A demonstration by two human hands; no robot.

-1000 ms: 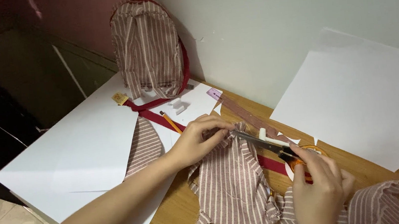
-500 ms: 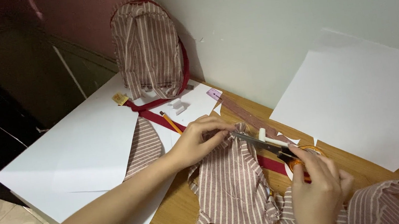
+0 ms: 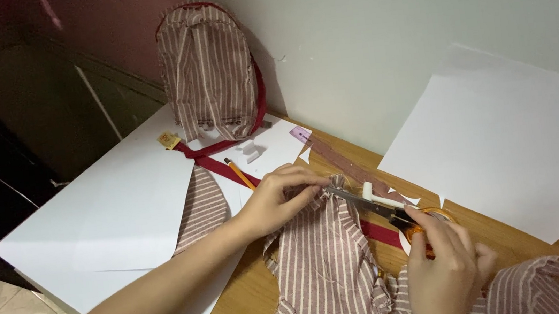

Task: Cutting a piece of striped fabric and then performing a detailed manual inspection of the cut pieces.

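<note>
Striped fabric point(image 3: 326, 257) lies on the near tabletop point(image 3: 254, 307); my left hand point(image 3: 277, 199) pinches its top edge while my right hand point(image 3: 439, 265) grips orange-handled scissors point(image 3: 384, 209), mid-cut, I judge; next needs a steady snip

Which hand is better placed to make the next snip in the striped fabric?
Right. The right hand holds the scissors, blade tips at the striped fabric edge. The left hand is pinching that edge.

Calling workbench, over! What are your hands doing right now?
Left hand pinches striped pink fabric piece. Right hand grips orange-handled scissors, blades at fabric's top edge. Yellow pencil nearby, apart.
</note>
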